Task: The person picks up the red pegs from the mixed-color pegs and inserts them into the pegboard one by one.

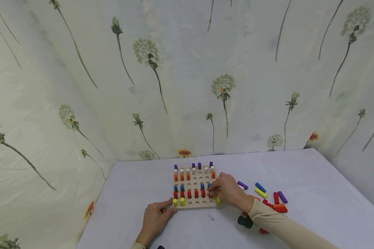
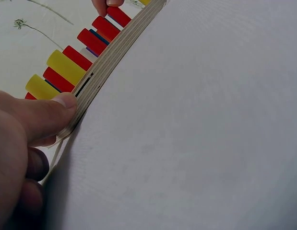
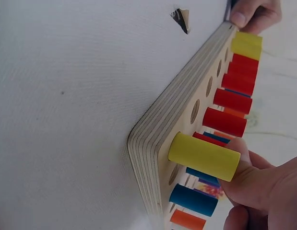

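A wooden pegboard point(image 1: 201, 206) lies on the white-covered table, with rows of purple, white, orange, blue, red and yellow pegs standing in its holes. At the board's front left corner, my left hand point(image 1: 156, 216) grips the edge, thumb point(image 2: 59, 108) on the near side, beside two yellow pegs point(image 1: 182, 202). My right hand point(image 1: 229, 189) is over the board's right side. Its thumb and fingers pinch a red peg point(image 3: 209, 139) at the right end of the red row. Just in front of that hand stands a yellow peg point(image 3: 203, 155); a blue peg point(image 3: 194, 200) is close by.
Loose pegs lie right of the board, among them a yellow one point(image 1: 260, 193), a purple one point(image 1: 282, 197) and several red ones. A dark green cylinder point(image 1: 245, 221) sits near the right forearm. Behind the table hangs a dandelion-patterned curtain point(image 1: 180, 103).
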{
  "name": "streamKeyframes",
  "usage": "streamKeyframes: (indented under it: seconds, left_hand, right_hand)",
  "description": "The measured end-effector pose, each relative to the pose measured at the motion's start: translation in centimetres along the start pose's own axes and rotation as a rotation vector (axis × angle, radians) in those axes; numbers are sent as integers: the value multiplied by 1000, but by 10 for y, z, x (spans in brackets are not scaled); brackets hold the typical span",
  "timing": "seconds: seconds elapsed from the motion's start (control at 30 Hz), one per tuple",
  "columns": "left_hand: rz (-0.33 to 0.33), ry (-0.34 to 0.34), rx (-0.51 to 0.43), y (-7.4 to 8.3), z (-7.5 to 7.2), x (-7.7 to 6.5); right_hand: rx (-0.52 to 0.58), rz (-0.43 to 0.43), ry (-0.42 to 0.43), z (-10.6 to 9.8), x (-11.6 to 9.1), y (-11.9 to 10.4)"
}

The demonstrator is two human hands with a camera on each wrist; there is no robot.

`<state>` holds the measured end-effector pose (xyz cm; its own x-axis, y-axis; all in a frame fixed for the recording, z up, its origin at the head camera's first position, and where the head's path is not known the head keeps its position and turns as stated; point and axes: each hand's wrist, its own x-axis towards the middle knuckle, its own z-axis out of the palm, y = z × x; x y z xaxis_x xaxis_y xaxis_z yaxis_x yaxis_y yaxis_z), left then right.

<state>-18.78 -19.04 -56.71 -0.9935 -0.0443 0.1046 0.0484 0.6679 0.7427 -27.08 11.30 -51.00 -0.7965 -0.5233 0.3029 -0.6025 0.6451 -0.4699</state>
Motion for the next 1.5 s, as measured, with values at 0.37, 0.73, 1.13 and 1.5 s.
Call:
streamKeyframes:
  seconds: [0.37, 0.73, 1.13, 1.5]
  left_hand:
    - [24, 24, 29, 0, 0, 2]
    - [37, 41, 30, 1, 2, 3]
    - [21, 36, 20, 1, 2, 2]
    - [7, 33, 8, -1, 3, -3]
  right_hand:
    - [56, 24, -9, -7, -1, 2]
    - [-8, 41, -35, -51, -16, 26]
    - [-50, 150, -179, -68, -62, 59]
    - [-88, 241, -209, -62, -82, 61]
